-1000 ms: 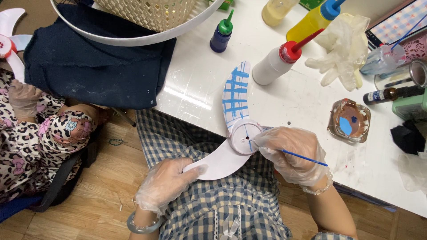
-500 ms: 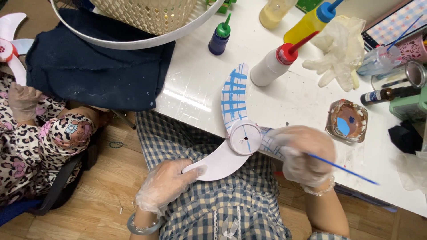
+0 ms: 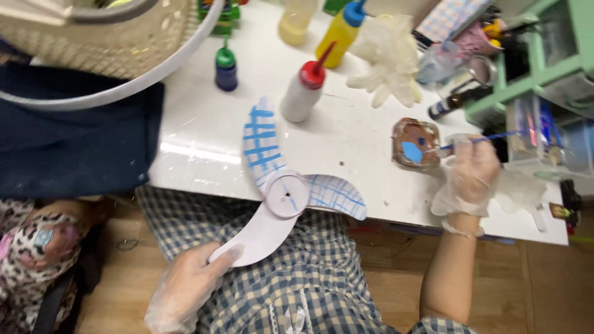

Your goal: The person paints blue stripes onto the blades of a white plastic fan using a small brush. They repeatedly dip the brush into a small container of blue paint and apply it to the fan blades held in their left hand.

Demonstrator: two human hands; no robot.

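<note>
1. Your gloved right hand [image 3: 468, 176] pinches a thin blue-handled paintbrush [image 3: 479, 140], whose tip sits in the small brown paint dish with a blue puddle [image 3: 414, 143] at the right of the white table [image 3: 346, 133].
2. Your gloved left hand [image 3: 185, 284] grips the plain blade tip of the white three-bladed paper fan [image 3: 286, 193], near your lap; its two other blades, striped in blue, lie over the table's near edge.
3. Farther off stand a white squeeze bottle with red cap [image 3: 303, 89], a yellow bottle [image 3: 339, 34] and a crumpled clear glove [image 3: 385, 59].
</note>
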